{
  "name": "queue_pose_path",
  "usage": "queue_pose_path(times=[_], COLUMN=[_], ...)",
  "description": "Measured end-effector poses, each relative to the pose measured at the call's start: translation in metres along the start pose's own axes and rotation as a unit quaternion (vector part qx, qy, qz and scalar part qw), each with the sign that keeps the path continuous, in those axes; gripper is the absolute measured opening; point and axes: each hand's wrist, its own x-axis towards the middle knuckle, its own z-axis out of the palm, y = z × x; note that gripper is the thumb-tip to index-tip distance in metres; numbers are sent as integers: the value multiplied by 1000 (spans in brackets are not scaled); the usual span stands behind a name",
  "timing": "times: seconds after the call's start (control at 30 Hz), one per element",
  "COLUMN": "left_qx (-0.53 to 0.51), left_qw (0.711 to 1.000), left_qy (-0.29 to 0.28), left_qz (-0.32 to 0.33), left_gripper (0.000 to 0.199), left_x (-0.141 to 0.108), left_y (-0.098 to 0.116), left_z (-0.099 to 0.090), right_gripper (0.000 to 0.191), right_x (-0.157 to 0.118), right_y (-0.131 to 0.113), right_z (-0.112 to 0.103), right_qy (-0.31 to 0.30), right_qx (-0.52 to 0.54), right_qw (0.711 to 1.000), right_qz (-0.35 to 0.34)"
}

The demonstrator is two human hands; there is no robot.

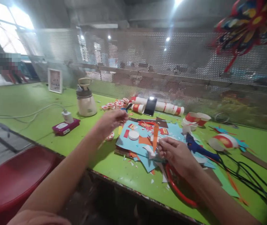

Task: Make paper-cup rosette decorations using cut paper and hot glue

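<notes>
An orange paper strip (155, 138) stands upright between the thumb and fingers of my right hand (176, 153), above the blue paper sheets (128, 144). My left hand (114, 121) is over the left back edge of these sheets, its fingers drawn together; what they hold, if anything, I cannot make out. Near its fingertips lies a small black-and-blue object (128, 107). A white paper disc (133, 135) and red printed cut-outs (163, 131) rest on the sheets. Dark-bladed scissors (142, 121) lie behind them. Beside my right hand is a blue glue gun (200, 147).
Paper cups (195, 120) and a phone (150, 107) leaning on a cup roll stand behind. A jug (86, 101) and a purple power strip (66, 126) are left. Black cable (245, 178) crosses the right side; a red ring handle (179, 192) lies near the front edge.
</notes>
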Motion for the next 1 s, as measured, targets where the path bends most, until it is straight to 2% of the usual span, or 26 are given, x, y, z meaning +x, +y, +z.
queue_pose_path(times=[0.07, 0.13, 0.2, 0.3, 0.47, 0.63, 0.77, 0.87, 1.0], left_qx=[40, 102, 181, 296, 423, 491, 516, 531, 538], left_qw=[996, 988, 975, 948, 905, 869, 851, 840, 835], left_qy=[60, 100, 121, 116, 25, -42, -97, -111, -116], left_qz=[45, 64, 50, 15, -29, -37, -30, -13, 12], left_gripper=[23, 23, 23, 23, 40, 55, 65, 68, 59], left_x=[-1, -5, -9, -14, -17, -21, -24, -23, -18], left_y=[15, 23, 22, 6, -19, -21, -26, -36, -47], left_z=[-32, -63, -86, -104, -107, -105, -97, -88, -84], right_gripper=[27, 28, 30, 30, 27, 29, 29, 28, 30], right_x=[2, 2, 2, 3, 6, 6, 4, 3, 2], right_y=[-1, -2, -3, -1, 1, -2, -1, 2, 5], right_z=[-2, -3, -2, -3, -8, -7, -3, -1, 1], right_qy=[11, 22, 27, 26, 25, 30, 29, 24, 12], right_qx=[-5, -18, -35, -44, -49, -45, -41, -52, -69], right_qw=[1000, 1000, 999, 999, 998, 999, 999, 998, 997], right_qz=[-4, -8, -9, -10, -16, 1, 14, 14, 7])
